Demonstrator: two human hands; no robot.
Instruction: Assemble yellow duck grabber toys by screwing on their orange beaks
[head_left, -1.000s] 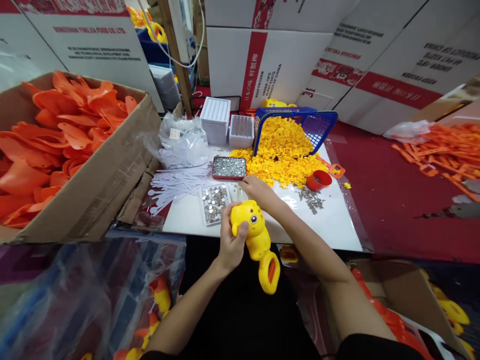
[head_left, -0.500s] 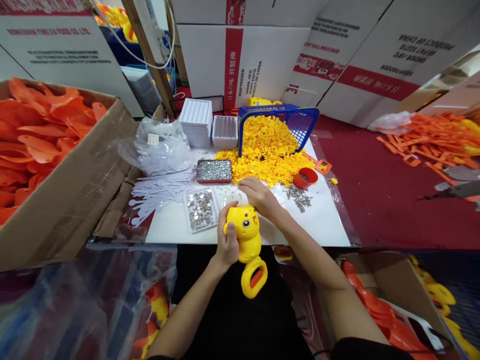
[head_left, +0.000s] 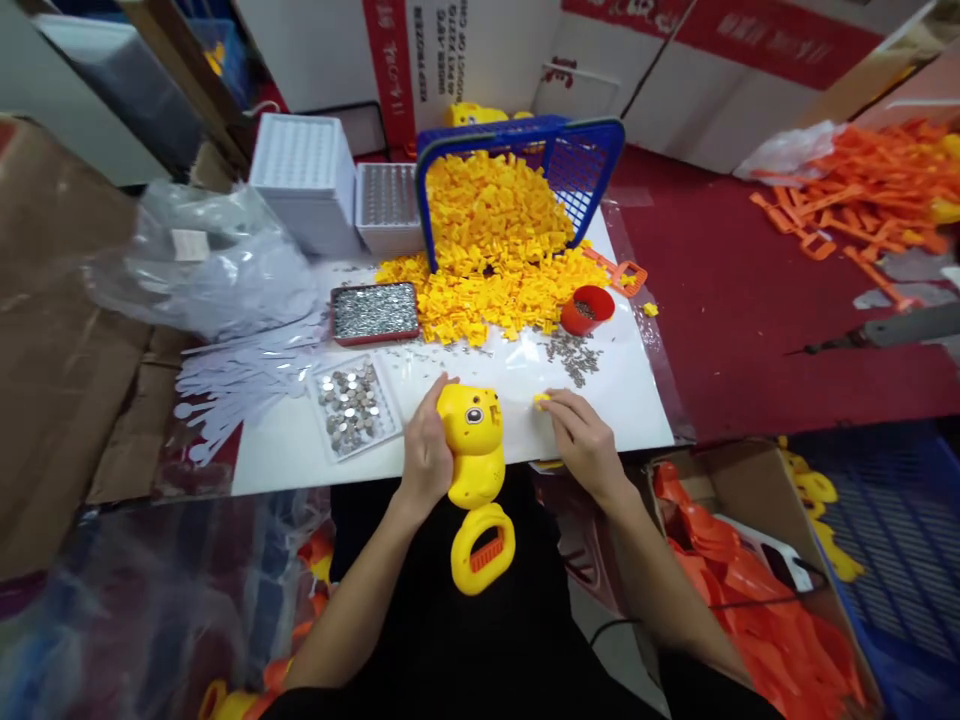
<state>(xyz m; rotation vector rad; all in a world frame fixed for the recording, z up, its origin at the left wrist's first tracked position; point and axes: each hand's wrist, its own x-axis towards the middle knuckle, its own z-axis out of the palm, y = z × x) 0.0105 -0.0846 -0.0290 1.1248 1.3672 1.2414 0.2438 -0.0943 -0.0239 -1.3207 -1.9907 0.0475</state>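
Note:
My left hand (head_left: 425, 455) is wrapped round a yellow duck-shaped toy (head_left: 474, 460) at the near edge of the white board (head_left: 285, 455). The toy's ring handle with an orange trigger hangs over my lap. To the toy's right, my right hand (head_left: 585, 440) pinches a small yellow plastic piece (head_left: 541, 400) just above the board. A pile of the same yellow pieces (head_left: 495, 270) spills from a tipped blue basket (head_left: 581, 165) behind.
A clear tray of silver discs (head_left: 349, 405) and a red tin of small metal parts (head_left: 375, 312) lie left of the toy. Also here: a red cup (head_left: 587, 310), loose screws (head_left: 571, 357), white strips (head_left: 225, 385), white boxes (head_left: 304, 180), a box of orange parts (head_left: 750, 590).
My right hand came back from the tin and pile to the toy's right, now pinching a yellow piece. The toy has been lowered to the board's edge. My head tilted downward.

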